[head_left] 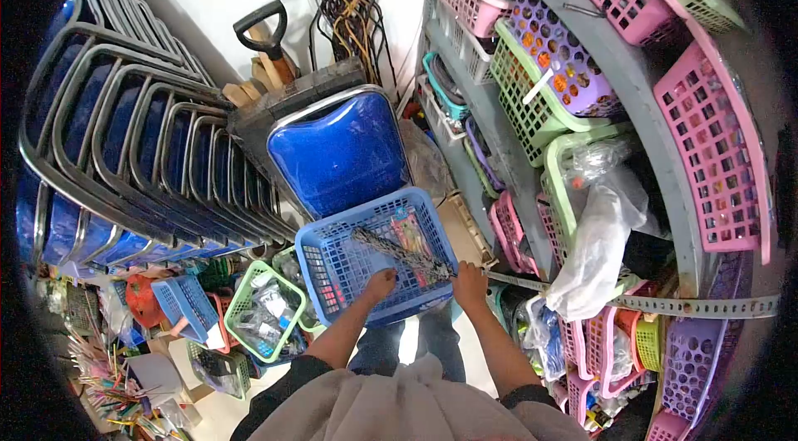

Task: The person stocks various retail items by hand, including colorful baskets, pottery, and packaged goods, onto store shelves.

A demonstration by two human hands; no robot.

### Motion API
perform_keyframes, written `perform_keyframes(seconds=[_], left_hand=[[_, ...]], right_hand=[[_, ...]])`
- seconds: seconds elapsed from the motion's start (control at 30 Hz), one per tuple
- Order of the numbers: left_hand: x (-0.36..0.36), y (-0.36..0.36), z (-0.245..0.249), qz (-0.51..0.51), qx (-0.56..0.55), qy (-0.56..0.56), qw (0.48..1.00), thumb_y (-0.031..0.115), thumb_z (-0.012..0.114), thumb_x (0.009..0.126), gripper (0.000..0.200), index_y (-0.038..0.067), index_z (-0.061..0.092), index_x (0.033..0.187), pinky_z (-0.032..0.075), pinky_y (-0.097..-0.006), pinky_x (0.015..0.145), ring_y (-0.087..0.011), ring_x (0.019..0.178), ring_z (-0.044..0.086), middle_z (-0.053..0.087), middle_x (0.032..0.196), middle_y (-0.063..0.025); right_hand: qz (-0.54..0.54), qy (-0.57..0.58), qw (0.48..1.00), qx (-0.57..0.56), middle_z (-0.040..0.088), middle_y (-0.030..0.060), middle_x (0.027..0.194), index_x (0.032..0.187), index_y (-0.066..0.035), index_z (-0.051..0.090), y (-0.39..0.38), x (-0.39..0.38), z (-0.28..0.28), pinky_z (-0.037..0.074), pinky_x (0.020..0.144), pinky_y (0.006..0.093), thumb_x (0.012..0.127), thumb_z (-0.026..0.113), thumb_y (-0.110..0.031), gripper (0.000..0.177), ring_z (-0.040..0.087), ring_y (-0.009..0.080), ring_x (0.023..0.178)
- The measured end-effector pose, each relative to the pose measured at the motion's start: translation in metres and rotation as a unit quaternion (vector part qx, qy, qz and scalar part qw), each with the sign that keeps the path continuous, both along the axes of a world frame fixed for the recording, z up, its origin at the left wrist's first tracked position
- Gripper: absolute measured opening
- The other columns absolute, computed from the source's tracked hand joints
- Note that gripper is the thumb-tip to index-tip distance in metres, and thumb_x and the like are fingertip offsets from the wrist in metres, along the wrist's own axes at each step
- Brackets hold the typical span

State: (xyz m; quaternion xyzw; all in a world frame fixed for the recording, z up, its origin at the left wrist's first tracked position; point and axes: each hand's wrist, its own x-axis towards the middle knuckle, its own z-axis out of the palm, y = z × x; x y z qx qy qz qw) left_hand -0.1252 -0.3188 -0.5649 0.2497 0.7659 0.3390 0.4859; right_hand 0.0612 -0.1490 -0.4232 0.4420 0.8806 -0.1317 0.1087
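A large blue basket sits in front of me against a blue padded chair. Inside it lie a dark, mottled bundle, running diagonally, and some colourful packets. My right hand is closed at the basket's right rim, by the bundle's lower end; what its fingers grip there is too small to make out. Over the near left part of the basket is my left hand, its fingers curled together, with anything inside them hidden.
Stacked blue chairs fill the left. Grey shelves with pink, green and purple baskets stand on the right, with a perforated metal strip across them. A green basket is at the lower left. Cables hang behind.
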Motion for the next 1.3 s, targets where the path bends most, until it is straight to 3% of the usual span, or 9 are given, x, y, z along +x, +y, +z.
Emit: perform_keyframes(seconds=[0.17, 0.27, 0.37, 0.47, 0.53, 0.67, 0.73, 1.07, 1.3], left_hand=[[0.013, -0.001, -0.076, -0.071, 0.017, 0.021, 0.997, 0.026, 0.054, 0.085, 0.032, 0.005, 0.064, 0.107, 0.050, -0.0415, 0.068, -0.0310, 0.075, 0.064, 0.066, 0.079, -0.0161], [0.025, 0.005, -0.116, 0.011, 0.114, -0.063, 0.991, 0.028, 0.055, 0.083, 0.034, 0.004, 0.063, 0.106, 0.049, -0.0456, 0.073, -0.0363, 0.083, 0.063, 0.065, 0.086, -0.0192], [0.023, 0.023, -0.133, -0.215, -0.009, 0.180, 0.960, 0.028, 0.056, 0.082, 0.038, 0.000, 0.060, 0.107, 0.049, -0.0464, 0.075, -0.0377, 0.087, 0.063, 0.064, 0.091, -0.0223], [0.035, 0.046, -0.143, -0.153, -0.096, 0.113, 0.977, 0.026, 0.059, 0.080, 0.041, -0.005, 0.057, 0.107, 0.049, -0.0470, 0.077, -0.0403, 0.091, 0.061, 0.063, 0.095, -0.0260], [0.046, 0.055, -0.197, 0.016, -0.064, 0.141, 0.988, 0.024, 0.065, 0.078, 0.042, -0.006, 0.057, 0.106, 0.050, -0.0445, 0.077, -0.0361, 0.090, 0.063, 0.063, 0.096, -0.0245], [0.030, 0.071, -0.101, 0.165, -0.005, -0.176, 0.970, 0.023, 0.072, 0.076, 0.045, -0.004, 0.058, 0.109, 0.050, -0.0401, 0.078, -0.0294, 0.091, 0.063, 0.065, 0.100, -0.0184], [0.029, 0.081, -0.069, 0.144, -0.027, -0.224, 0.963, 0.023, 0.075, 0.075, 0.051, -0.003, 0.056, 0.115, 0.049, -0.0361, 0.079, -0.0241, 0.092, 0.061, 0.064, 0.104, -0.0139], [0.027, 0.064, -0.101, 0.177, 0.060, -0.210, 0.960, 0.017, 0.076, 0.074, 0.055, -0.002, 0.048, 0.117, 0.051, -0.0364, 0.074, -0.0239, 0.092, 0.061, 0.062, 0.101, -0.0135], [-0.017, -0.001, 0.025, 0.134, 0.054, -0.126, 0.981, 0.023, 0.072, 0.081, 0.049, 0.000, 0.047, 0.117, 0.049, -0.0334, 0.074, -0.0174, 0.087, 0.058, 0.059, 0.102, -0.0088]], right_hand=[[-0.040, 0.016, 0.997, -0.069, 0.064, 0.0172, 0.085, 0.100, -0.002, 0.054, -0.005, 0.012, -0.017, 0.049, 0.071, 0.0457, 0.081, 0.066, -0.038, 0.043, 0.064, 0.0342, 0.083], [-0.066, 0.061, 0.991, -0.097, 0.065, 0.0159, 0.075, 0.098, -0.004, 0.055, -0.010, 0.023, -0.006, 0.049, 0.065, 0.0452, 0.080, 0.066, -0.046, 0.047, 0.065, 0.0337, 0.073], [-0.108, 0.120, 0.977, -0.137, 0.064, 0.0134, 0.068, 0.096, -0.009, 0.056, -0.019, 0.043, -0.026, 0.048, 0.059, 0.0439, 0.078, 0.066, -0.052, 0.048, 0.064, 0.0334, 0.064], [-0.123, 0.197, 0.966, -0.117, 0.063, 0.0117, 0.066, 0.092, -0.009, 0.056, -0.022, 0.050, -0.037, 0.047, 0.058, 0.0407, 0.080, 0.067, -0.047, 0.042, 0.063, 0.0323, 0.062], [-0.184, 0.193, 0.945, -0.191, 0.066, 0.0171, 0.084, 0.097, -0.008, 0.057, -0.023, 0.047, -0.041, 0.049, 0.070, 0.0432, 0.083, 0.064, -0.045, 0.041, 0.065, 0.0352, 0.078], [-0.235, 0.217, 0.923, -0.214, 0.065, 0.0175, 0.085, 0.094, -0.006, 0.057, -0.024, 0.045, -0.063, 0.048, 0.070, 0.0419, 0.087, 0.061, -0.042, 0.037, 0.064, 0.0343, 0.079], [-0.270, 0.325, 0.879, -0.222, 0.054, 0.0043, 0.058, 0.085, -0.005, 0.055, -0.027, 0.047, -0.081, 0.039, 0.051, 0.0289, 0.088, 0.063, -0.028, 0.025, 0.048, 0.0127, 0.052], [-0.282, 0.316, 0.873, -0.241, 0.050, 0.0025, 0.057, 0.084, -0.004, 0.053, -0.028, 0.049, -0.085, 0.035, 0.049, 0.0275, 0.091, 0.060, -0.028, 0.026, 0.043, 0.0095, 0.051], [-0.255, 0.283, 0.907, -0.177, 0.063, 0.0134, 0.066, 0.089, -0.003, 0.056, -0.032, 0.042, -0.057, 0.044, 0.059, 0.0383, 0.091, 0.057, -0.038, 0.036, 0.059, 0.0280, 0.059]])
